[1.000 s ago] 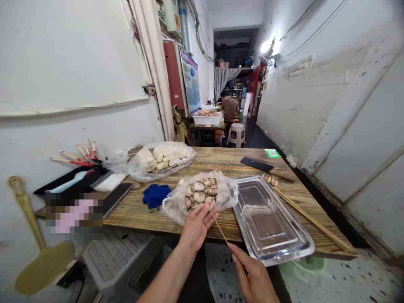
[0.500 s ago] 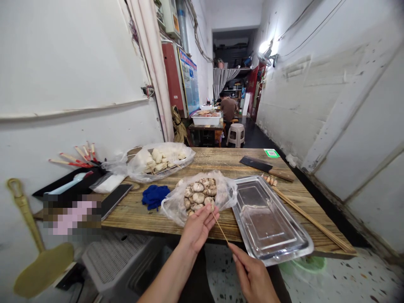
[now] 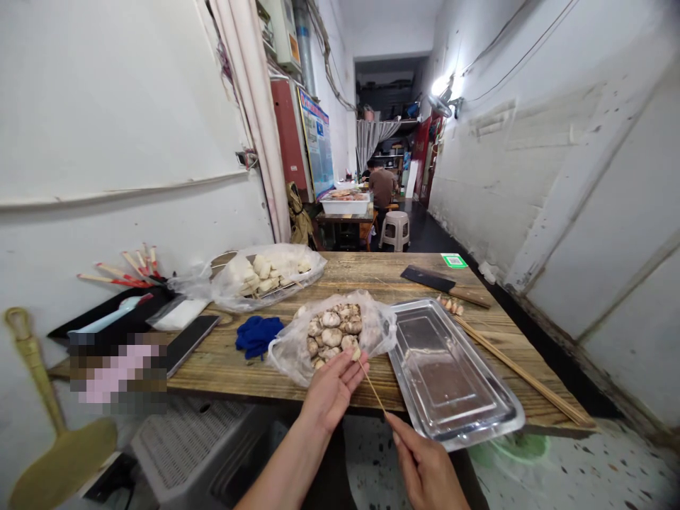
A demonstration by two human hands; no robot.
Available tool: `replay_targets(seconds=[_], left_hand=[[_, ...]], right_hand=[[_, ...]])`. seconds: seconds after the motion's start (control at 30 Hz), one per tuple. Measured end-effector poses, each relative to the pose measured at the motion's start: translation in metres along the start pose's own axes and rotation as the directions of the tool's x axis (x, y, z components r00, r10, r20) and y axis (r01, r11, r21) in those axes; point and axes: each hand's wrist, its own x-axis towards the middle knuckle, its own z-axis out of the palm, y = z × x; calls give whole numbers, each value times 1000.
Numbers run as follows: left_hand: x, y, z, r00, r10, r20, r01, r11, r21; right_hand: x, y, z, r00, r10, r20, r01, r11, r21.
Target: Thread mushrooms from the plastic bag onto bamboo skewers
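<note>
My right hand (image 3: 422, 457) pinches the lower end of a thin bamboo skewer (image 3: 375, 389), which slants up to the left. At its upper tip sits a small pale mushroom piece (image 3: 356, 353), held between the thumb and fingers of my left hand (image 3: 334, 382), palm turned up. How far the skewer goes into the mushroom I cannot tell. Just beyond my left hand lies an open clear plastic bag (image 3: 290, 350) full of brown-and-white cracked mushrooms (image 3: 332, 319). A shiny metal tray (image 3: 443, 375) lies to the right of the bag, with no skewers on it.
Bamboo skewers (image 3: 525, 372) and a cleaver (image 3: 443, 285) lie at the right. Left of the bag are a blue cloth (image 3: 258, 336), a phone (image 3: 192, 343) and another bag (image 3: 265, 275) with pale pieces. A person (image 3: 382, 185) sits far back near a stool (image 3: 395, 230).
The view has shifted slightly. My hands keep nearly the same pose, and the pale mushroom piece at my left fingertips shows a little more clearly.
</note>
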Motion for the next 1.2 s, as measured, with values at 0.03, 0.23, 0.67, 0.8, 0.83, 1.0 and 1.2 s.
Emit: replay_targets(seconds=[0.03, 0.23, 0.67, 0.8, 0.83, 1.0, 1.2], left_hand=[[0, 0, 0, 1000, 11, 2, -11, 1000, 7], [1, 0, 0, 997, 81, -1, -81, 995, 64], [-2, 4, 1, 999, 41, 27, -43, 997, 59], [-3, 7, 1, 999, 18, 39, -22, 995, 99], [-4, 8, 1, 999, 16, 43, -21, 994, 111], [-7, 10, 2, 997, 41, 60, -50, 986, 160], [-10, 10, 1, 995, 48, 85, -65, 976, 210]], right_hand=[[1, 0, -2, 1000, -8, 27, 8, 1000, -12], [1, 0, -4, 999, 3, 36, -2, 1000, -18], [1, -3, 1, 999, 20, -29, -19, 999, 28], [0, -3, 1, 998, 34, -46, -33, 999, 21], [0, -3, 1, 998, 32, -56, -31, 999, 17], [2, -7, -1, 999, 8, -43, -9, 1000, -28], [3, -9, -2, 998, -20, -53, 19, 999, -29]])
